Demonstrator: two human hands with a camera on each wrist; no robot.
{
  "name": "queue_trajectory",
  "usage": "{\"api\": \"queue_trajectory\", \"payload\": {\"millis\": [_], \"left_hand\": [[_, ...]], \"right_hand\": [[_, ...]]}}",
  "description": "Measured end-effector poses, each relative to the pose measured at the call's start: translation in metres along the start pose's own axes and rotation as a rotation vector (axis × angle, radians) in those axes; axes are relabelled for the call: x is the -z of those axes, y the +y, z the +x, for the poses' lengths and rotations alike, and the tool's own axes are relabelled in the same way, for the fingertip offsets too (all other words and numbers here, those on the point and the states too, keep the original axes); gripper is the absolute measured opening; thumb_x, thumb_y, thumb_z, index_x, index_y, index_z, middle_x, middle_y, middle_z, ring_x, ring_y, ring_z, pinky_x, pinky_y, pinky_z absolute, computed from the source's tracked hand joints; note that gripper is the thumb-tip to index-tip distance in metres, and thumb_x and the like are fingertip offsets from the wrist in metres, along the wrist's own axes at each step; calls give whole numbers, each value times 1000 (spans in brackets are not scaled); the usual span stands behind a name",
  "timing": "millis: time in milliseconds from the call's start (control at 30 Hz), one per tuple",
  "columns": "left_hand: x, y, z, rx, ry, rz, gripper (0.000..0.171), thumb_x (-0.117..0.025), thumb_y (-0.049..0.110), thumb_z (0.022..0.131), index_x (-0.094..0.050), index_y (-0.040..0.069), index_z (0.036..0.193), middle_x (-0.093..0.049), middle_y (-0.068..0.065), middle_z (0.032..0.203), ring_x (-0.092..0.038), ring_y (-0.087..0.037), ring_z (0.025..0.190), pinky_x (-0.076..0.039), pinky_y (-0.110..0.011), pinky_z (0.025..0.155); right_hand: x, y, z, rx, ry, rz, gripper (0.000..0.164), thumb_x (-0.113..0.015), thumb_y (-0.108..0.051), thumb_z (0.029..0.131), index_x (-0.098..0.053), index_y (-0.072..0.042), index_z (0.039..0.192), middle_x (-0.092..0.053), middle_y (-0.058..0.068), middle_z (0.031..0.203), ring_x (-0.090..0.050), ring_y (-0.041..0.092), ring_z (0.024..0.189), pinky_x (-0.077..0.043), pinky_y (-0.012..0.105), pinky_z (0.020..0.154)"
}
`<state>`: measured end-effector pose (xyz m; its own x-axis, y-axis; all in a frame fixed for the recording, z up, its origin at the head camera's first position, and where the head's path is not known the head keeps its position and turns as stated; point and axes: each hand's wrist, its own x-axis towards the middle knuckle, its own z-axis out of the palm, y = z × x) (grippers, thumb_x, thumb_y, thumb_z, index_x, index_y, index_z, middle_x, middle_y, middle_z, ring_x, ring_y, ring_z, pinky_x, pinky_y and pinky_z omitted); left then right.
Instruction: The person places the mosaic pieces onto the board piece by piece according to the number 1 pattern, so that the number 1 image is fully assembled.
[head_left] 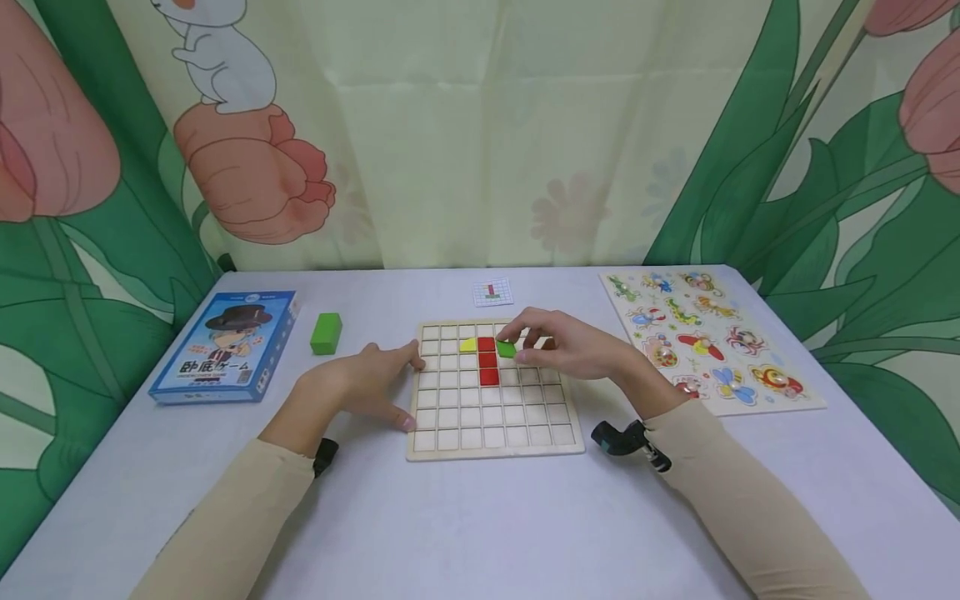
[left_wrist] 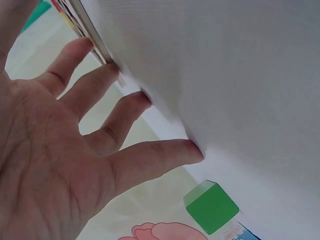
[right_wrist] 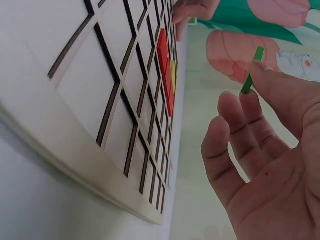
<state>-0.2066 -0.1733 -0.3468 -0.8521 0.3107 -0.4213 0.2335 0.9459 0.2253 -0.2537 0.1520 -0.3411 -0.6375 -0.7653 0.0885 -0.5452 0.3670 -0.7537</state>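
In the head view a wooden grid board (head_left: 495, 450) lies on the white table. Three red square tiles (head_left: 488, 360) form a column in its grid, and a yellow tile (head_left: 468, 344) that looks triangular sits left of the top one. My right hand (head_left: 573, 346) pinches a thin green tile (right_wrist: 253, 70) between thumb and fingertips, close over the board just right of the red column. Spread along the board's left edge, my left hand (head_left: 371, 383) touches it with thumb and fingertips and holds nothing; its fingers (left_wrist: 155, 155) are fairly straight in the left wrist view.
A green block (head_left: 326, 333) stands left of the board, beside a blue game box (head_left: 225, 346). Behind the board lies a small pattern card (head_left: 492, 292). To the right is a flat board with insect pictures (head_left: 705, 333). A printed curtain (head_left: 480, 133) hangs behind the table.
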Motion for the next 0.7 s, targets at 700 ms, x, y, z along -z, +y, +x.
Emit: {"api": "queue_trajectory", "payload": {"millis": [700], "left_hand": [[3, -1, -2, -33, 0, 5, 95, -86, 63, 71, -42, 31, 150, -49, -15, 151, -47, -32, 131, -52, -51, 91]], "right_hand": [[-20, -3, 19, 27, -99, 53, 30, -67, -8, 100, -66, -15, 129, -65, 0, 129, -65, 22, 98, -55, 37, 86]]}}
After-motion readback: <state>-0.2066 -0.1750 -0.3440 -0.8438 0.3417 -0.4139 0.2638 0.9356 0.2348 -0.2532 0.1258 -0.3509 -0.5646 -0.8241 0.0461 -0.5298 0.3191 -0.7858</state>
